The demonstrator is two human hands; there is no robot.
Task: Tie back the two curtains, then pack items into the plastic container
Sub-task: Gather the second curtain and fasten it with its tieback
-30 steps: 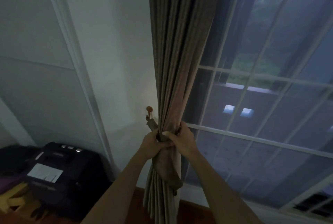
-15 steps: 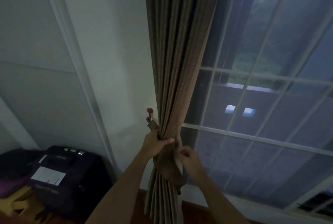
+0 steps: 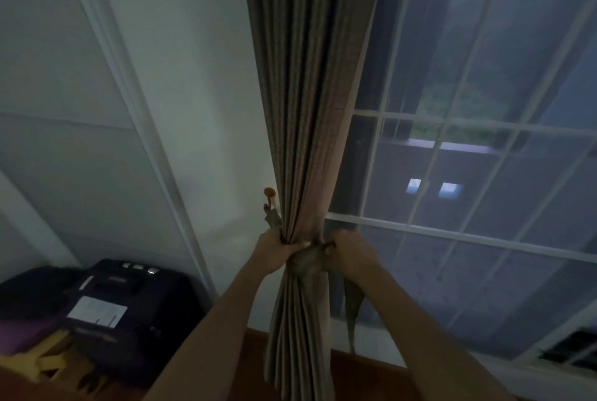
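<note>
A brown pleated curtain (image 3: pixel 307 116) hangs gathered into a narrow bunch in front of the window's left edge. A matching fabric tieback (image 3: pixel 305 263) is wrapped round the bunch at waist height. My left hand (image 3: pixel 274 253) grips the curtain and the tieback on the left side. My right hand (image 3: pixel 350 253) grips the tieback on the right, and its loose end (image 3: pixel 353 307) dangles below that hand. A wooden wall hook (image 3: pixel 269 195) sticks out just above my left hand, with the tieback's other end leading up to it.
A large window with white bars (image 3: pixel 452 229) fills the right side. A white wall (image 3: pixel 193 110) is on the left. On the floor at the lower left stand a dark suitcase (image 3: pixel 129 303) with a white label and a yellow object (image 3: pixel 48 355).
My right hand has moved from the front of the bunch to its right side and drawn the tieback out that way; the loose end now hangs on the right. My left hand has stayed put.
</note>
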